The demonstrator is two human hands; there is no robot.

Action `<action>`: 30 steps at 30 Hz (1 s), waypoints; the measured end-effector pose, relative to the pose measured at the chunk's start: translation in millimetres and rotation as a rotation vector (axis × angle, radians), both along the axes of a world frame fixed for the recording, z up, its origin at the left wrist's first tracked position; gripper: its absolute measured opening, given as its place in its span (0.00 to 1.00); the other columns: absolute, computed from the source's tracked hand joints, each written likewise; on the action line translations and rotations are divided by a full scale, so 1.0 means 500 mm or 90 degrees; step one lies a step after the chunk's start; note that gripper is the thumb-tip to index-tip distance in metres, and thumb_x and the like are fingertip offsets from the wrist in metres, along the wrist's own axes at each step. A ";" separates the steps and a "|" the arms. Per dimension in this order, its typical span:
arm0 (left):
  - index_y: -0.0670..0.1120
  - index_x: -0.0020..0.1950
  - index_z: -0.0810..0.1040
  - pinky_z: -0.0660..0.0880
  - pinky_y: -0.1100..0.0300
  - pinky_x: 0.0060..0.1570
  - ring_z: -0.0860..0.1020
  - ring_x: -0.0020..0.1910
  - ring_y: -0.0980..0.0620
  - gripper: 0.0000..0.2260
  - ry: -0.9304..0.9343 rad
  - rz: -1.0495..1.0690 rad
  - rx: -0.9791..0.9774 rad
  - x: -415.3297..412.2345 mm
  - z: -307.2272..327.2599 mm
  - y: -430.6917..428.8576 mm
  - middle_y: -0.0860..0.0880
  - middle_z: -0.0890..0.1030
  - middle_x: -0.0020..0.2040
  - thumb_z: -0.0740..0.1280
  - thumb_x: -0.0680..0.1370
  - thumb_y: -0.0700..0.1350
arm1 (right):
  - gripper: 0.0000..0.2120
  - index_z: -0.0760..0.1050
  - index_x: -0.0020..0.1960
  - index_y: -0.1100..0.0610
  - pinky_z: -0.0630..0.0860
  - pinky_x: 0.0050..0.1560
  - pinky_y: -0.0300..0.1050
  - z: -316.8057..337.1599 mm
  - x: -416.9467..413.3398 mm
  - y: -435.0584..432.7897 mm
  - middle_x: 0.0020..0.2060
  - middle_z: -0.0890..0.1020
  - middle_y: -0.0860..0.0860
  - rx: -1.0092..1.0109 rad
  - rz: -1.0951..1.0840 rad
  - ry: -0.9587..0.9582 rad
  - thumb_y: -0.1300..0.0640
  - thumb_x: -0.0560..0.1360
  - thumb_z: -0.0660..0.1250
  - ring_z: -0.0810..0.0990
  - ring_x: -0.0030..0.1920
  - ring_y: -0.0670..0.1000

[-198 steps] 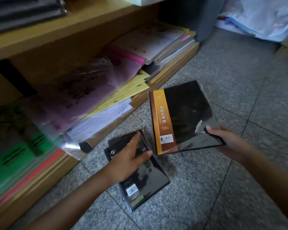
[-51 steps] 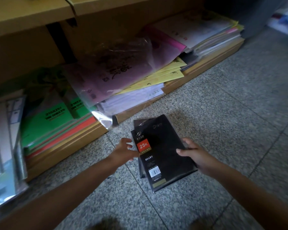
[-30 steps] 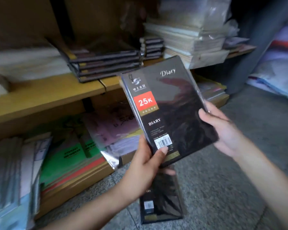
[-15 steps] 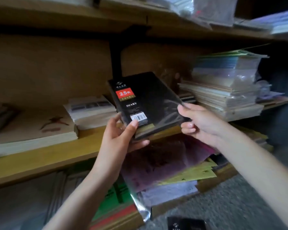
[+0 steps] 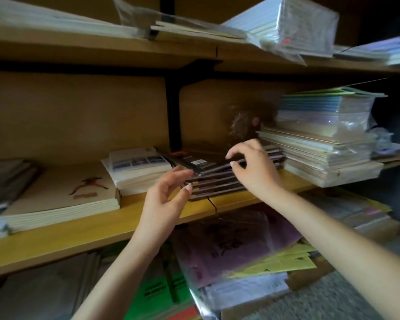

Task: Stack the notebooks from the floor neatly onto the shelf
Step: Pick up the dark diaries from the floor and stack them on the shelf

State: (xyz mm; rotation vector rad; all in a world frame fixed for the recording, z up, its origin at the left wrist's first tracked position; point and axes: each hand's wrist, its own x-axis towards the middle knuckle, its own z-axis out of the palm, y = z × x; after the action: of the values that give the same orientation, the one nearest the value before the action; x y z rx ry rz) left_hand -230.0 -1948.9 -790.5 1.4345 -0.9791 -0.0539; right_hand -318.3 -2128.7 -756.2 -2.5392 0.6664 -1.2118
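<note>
Top notebook (image 5: 201,158) on stack (image 5: 217,185), middle shelf (image 5: 90,227), front edge pinched by right hand (image 5: 256,169), left hand (image 5: 164,199) loose, empty at corner; risk of sliding askew under uneven push

A stack of diaries (image 5: 217,183) is set on the middle shelf (image 5: 79,229), before an upright bracket (image 5: 172,116), and the top diary (image 5: 194,159) is laid flat on it. A pile of booklets (image 5: 136,167) is placed just left. A wider pile of pads (image 5: 56,197) is placed farther left, and a tall pile of paper packs (image 5: 321,148) just right. Wrapped sheets (image 5: 229,245) are kept below that shelf.
</note>
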 end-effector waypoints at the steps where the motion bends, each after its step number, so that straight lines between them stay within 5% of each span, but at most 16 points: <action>1: 0.60 0.49 0.80 0.70 0.50 0.65 0.75 0.61 0.60 0.11 0.000 0.010 -0.008 0.001 0.000 -0.001 0.58 0.76 0.63 0.67 0.76 0.42 | 0.06 0.76 0.49 0.47 0.65 0.49 0.38 -0.009 -0.001 0.006 0.51 0.70 0.43 -0.083 0.050 0.022 0.57 0.76 0.65 0.72 0.51 0.46; 4: 0.60 0.47 0.81 0.69 0.48 0.66 0.74 0.61 0.60 0.13 -0.011 0.026 -0.022 0.006 -0.004 0.001 0.58 0.78 0.59 0.67 0.76 0.41 | 0.05 0.76 0.51 0.48 0.58 0.61 0.40 -0.034 0.013 0.012 0.58 0.73 0.43 -0.204 0.162 0.128 0.55 0.77 0.64 0.68 0.64 0.48; 10: 0.57 0.48 0.80 0.72 0.46 0.63 0.76 0.59 0.58 0.10 -0.019 0.043 -0.031 0.026 -0.021 0.011 0.58 0.80 0.55 0.66 0.76 0.41 | 0.12 0.71 0.60 0.46 0.55 0.70 0.44 -0.035 0.042 0.038 0.73 0.62 0.41 -0.082 0.200 0.222 0.52 0.82 0.52 0.56 0.74 0.44; 13: 0.55 0.47 0.80 0.73 0.44 0.60 0.77 0.57 0.57 0.11 -0.002 0.053 -0.050 0.032 -0.027 0.011 0.59 0.80 0.52 0.64 0.76 0.39 | 0.11 0.67 0.60 0.49 0.64 0.66 0.48 -0.017 0.056 0.043 0.74 0.63 0.46 -0.030 0.188 0.282 0.52 0.83 0.48 0.62 0.72 0.50; 17: 0.52 0.47 0.80 0.74 0.45 0.60 0.78 0.55 0.55 0.12 0.003 0.040 -0.044 0.028 -0.033 0.002 0.56 0.81 0.50 0.63 0.77 0.35 | 0.12 0.65 0.63 0.50 0.71 0.44 0.43 0.004 0.089 0.035 0.69 0.68 0.53 -0.011 0.183 0.320 0.52 0.82 0.49 0.77 0.52 0.51; 20: 0.52 0.48 0.80 0.73 0.44 0.60 0.77 0.57 0.55 0.12 -0.016 0.031 -0.048 0.021 -0.039 -0.006 0.54 0.80 0.53 0.63 0.77 0.36 | 0.14 0.65 0.66 0.48 0.73 0.55 0.49 0.004 0.114 0.030 0.71 0.66 0.52 0.016 0.210 0.336 0.52 0.82 0.50 0.75 0.60 0.53; 23: 0.52 0.47 0.80 0.73 0.45 0.60 0.76 0.58 0.56 0.12 -0.052 0.033 -0.053 0.012 -0.047 -0.013 0.54 0.79 0.53 0.63 0.76 0.35 | 0.16 0.68 0.68 0.50 0.67 0.65 0.46 -0.030 0.100 0.034 0.71 0.67 0.48 0.008 0.266 0.217 0.57 0.81 0.52 0.68 0.68 0.49; 27: 0.48 0.46 0.78 0.72 0.58 0.57 0.76 0.55 0.58 0.10 -0.106 0.024 -0.049 -0.021 -0.082 -0.018 0.53 0.79 0.50 0.63 0.76 0.34 | 0.13 0.75 0.52 0.59 0.68 0.54 0.41 -0.130 0.009 0.049 0.51 0.77 0.52 -0.193 0.201 -0.055 0.66 0.71 0.57 0.74 0.54 0.50; 30: 0.48 0.46 0.77 0.74 0.64 0.45 0.78 0.46 0.56 0.08 -0.199 -0.056 0.033 -0.056 -0.138 -0.025 0.53 0.79 0.45 0.61 0.75 0.38 | 0.11 0.74 0.48 0.60 0.67 0.49 0.40 -0.254 -0.079 0.036 0.46 0.76 0.53 -0.155 0.156 -0.049 0.65 0.69 0.57 0.73 0.49 0.50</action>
State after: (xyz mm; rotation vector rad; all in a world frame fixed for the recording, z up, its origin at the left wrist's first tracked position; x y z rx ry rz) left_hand -257.7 -1961.3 -859.5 1.4732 -1.3047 0.0841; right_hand -358.1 -2110.8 -883.1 -2.6523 0.1906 -1.3632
